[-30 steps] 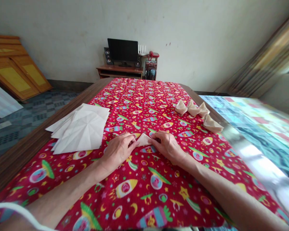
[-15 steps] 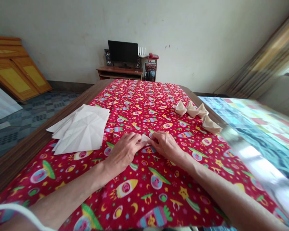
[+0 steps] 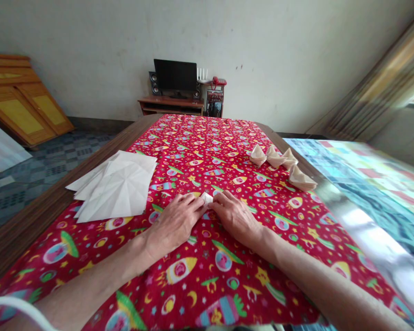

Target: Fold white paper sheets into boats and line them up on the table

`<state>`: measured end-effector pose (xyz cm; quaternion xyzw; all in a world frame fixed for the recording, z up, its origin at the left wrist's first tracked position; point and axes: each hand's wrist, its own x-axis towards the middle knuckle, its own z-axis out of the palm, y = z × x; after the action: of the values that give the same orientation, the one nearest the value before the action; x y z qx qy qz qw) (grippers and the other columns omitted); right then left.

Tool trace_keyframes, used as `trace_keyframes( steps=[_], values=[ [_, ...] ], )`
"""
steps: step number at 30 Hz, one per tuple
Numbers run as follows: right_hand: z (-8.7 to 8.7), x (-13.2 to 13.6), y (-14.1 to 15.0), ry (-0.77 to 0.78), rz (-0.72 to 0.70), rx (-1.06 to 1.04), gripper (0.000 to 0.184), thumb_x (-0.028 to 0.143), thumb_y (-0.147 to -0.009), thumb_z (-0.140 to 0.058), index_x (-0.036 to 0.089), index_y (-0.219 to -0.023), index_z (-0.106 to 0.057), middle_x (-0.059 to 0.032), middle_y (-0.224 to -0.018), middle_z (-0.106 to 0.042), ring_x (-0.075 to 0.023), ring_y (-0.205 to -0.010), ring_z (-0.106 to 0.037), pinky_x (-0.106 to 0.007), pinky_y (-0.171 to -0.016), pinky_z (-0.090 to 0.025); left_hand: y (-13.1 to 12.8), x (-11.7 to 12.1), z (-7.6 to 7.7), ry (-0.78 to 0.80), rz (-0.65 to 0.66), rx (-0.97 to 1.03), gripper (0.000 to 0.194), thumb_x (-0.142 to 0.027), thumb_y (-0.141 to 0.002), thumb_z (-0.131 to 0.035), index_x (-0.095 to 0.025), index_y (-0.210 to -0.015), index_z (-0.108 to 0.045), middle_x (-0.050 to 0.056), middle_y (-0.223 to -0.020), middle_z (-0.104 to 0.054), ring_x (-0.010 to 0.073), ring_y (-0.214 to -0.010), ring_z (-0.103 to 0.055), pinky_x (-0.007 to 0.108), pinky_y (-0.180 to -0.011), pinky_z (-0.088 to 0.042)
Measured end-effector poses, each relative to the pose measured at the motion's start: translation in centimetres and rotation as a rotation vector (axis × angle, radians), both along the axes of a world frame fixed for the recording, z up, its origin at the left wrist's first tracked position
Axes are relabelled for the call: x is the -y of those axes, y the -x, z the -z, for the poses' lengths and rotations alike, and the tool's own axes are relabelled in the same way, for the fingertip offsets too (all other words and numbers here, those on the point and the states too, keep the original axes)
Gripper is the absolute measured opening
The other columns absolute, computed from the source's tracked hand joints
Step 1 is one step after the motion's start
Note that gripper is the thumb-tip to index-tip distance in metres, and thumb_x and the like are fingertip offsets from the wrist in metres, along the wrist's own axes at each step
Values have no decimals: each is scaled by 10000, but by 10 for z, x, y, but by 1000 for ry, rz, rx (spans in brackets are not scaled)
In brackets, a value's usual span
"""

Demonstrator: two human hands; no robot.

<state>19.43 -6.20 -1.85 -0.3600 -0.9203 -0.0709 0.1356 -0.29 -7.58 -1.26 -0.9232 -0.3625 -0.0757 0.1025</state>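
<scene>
My left hand and my right hand lie side by side on a red patterned tablecloth. Both press their fingers flat on a small folded piece of pale paper, and only its top corner shows between the fingertips. A stack of creased white paper sheets lies to the left of my left hand. Several folded paper shapes sit in a row at the right edge of the cloth, beyond my right hand.
The cloth covers a long wooden table. A bed with a checked cover lies to the right. Against the far wall stands a low desk with a monitor, speakers and a red telephone. A yellow wooden cabinet stands at the left.
My hands have closed in over the folded paper and pressed it flatter. A second ago a larger triangle of it showed between them; now only a small corner remains visible.
</scene>
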Motion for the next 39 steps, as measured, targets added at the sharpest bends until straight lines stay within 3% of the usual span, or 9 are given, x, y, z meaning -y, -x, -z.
trace_keyframes(
  steps=[8, 18, 26, 34, 39],
  values=[
    [-6, 4, -11, 30, 46, 67, 132, 220, -909, -490, 182, -942, -612, -76, -946, -566, -184, -868, -508, -273, -667, -443, 7, 4, -10, -33, -21, -42, 300, -102, -873, -428, -163, -1130, -571, 72, -1092, -583, 239, -1044, -484, 395, -852, -372],
    [-6, 6, -17, -19, 86, 123, 154, 166, -905, -467, 164, -856, -613, -89, -903, -579, -182, -807, -517, -274, -625, -425, 11, 10, -11, -53, -68, -83, 265, -69, -864, -414, -119, -1020, -623, 91, -1048, -604, 250, -1016, -501, 388, -845, -411],
    [-3, -7, -5, -152, -21, 80, 189, 245, -935, -435, 162, -993, -596, -85, -957, -586, -197, -865, -489, -318, -711, -394, 11, -2, 8, 17, -152, 199, 326, -37, -849, -415, -155, -1086, -606, 70, -996, -571, 197, -954, -524, 319, -872, -469],
    [4, -24, -6, 21, -142, -58, 188, 207, -954, -406, 171, -934, -589, -45, -910, -569, -130, -805, -493, -230, -676, -392, 11, -6, 14, 76, -150, 325, 349, -37, -854, -391, -151, -1105, -604, 77, -1013, -553, 194, -977, -538, 319, -897, -478],
    [0, -17, -3, -149, -189, 88, 214, 150, -946, -380, 101, -1051, -560, -85, -898, -582, -177, -829, -497, -292, -719, -402, 11, -8, 16, 110, -154, 381, 369, -36, -853, -385, -159, -1127, -600, 73, -1006, -556, 192, -970, -546, 306, -869, -487]
  ],
)
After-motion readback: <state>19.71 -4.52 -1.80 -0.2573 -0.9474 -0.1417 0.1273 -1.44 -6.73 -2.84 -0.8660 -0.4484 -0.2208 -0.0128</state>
